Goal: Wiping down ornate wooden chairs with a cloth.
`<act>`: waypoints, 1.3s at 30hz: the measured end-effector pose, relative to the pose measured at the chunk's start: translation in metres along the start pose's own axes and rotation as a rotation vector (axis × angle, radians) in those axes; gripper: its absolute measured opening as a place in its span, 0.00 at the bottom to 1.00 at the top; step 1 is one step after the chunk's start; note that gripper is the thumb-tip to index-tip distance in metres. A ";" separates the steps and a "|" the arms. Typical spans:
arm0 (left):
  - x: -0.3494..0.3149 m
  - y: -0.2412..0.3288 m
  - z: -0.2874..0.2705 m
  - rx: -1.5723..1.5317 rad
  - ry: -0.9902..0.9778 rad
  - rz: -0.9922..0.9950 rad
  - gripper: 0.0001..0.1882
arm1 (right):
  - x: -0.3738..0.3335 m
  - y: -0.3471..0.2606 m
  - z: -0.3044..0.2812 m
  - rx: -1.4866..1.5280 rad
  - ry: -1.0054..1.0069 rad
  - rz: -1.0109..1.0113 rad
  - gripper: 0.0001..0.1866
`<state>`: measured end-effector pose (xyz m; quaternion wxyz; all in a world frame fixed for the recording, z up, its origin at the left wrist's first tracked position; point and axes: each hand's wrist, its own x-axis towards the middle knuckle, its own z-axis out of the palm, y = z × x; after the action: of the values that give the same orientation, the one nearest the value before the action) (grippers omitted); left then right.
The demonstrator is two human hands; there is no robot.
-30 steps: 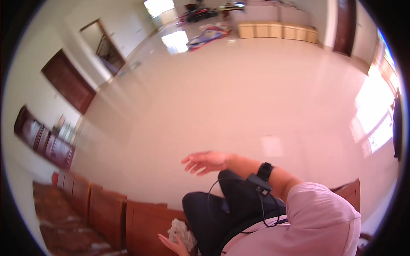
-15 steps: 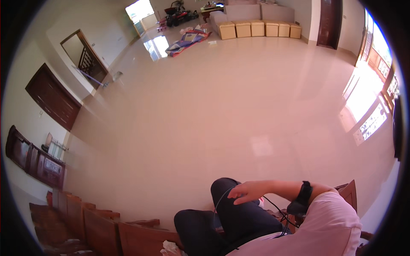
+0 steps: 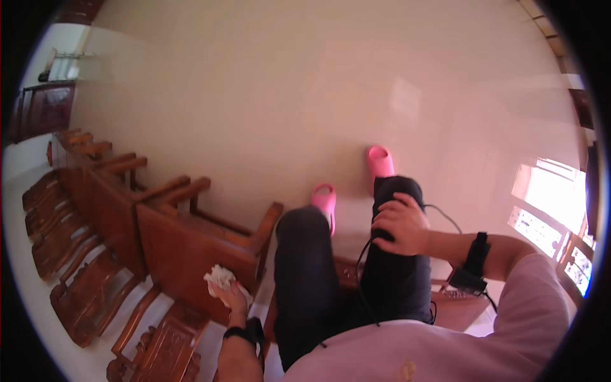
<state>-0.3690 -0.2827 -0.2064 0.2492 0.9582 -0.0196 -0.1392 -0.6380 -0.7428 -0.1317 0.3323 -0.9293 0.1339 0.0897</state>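
1. Glossy beige floor [image 3: 254, 95] fills the top, 10 to 2 o'clock (clock from view centre); bright light patch [image 3: 552, 184] at 3.
2. Carved wooden chairs [image 3: 95, 286] in a row, 7 to 9 o'clock.
3. Crumpled white cloth [image 3: 219, 276] at 7–8 o'clock, over a reddish-brown wooden seat [image 3: 181, 245]; cloth-to-seat contact: can't tell.
4. Left hand [image 3: 234, 298] has the cloth, fingers closed against it, tips partly hidden.
5. Right hand [image 3: 403, 224] at 4 o'clock, palm down on the right knee, fingers slightly spread; black cable [image 3: 361, 274] runs just beside it.
6. Pink slippers [image 3: 380, 162]: one at 2 o'clock, one near centre.
7. Black strap [image 3: 476, 252] on right forearm, 4 o'clock.
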 end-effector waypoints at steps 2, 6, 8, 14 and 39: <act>0.001 -0.014 -0.002 -0.024 -0.022 0.049 0.41 | -0.005 0.006 -0.006 -0.004 -0.078 0.024 0.15; 0.001 -0.015 -0.004 -0.039 -0.015 -0.036 0.40 | -0.020 0.008 -0.005 0.011 -0.157 -0.007 0.12; -0.002 -0.003 -0.005 0.007 0.004 -0.087 0.40 | -0.040 0.009 -0.002 0.037 -0.258 -0.014 0.12; 0.005 -0.029 0.004 0.152 0.080 0.073 0.40 | -0.091 0.019 0.001 0.059 -0.439 -0.062 0.11; -0.353 -0.014 0.041 0.011 0.062 0.259 0.36 | -0.293 0.034 0.030 -0.209 0.209 -0.327 0.08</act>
<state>-0.7198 -0.2521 -0.1562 0.2604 0.9528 -0.1364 -0.0761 -0.9291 -0.6936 -0.0994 0.2288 -0.9722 0.0050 -0.0488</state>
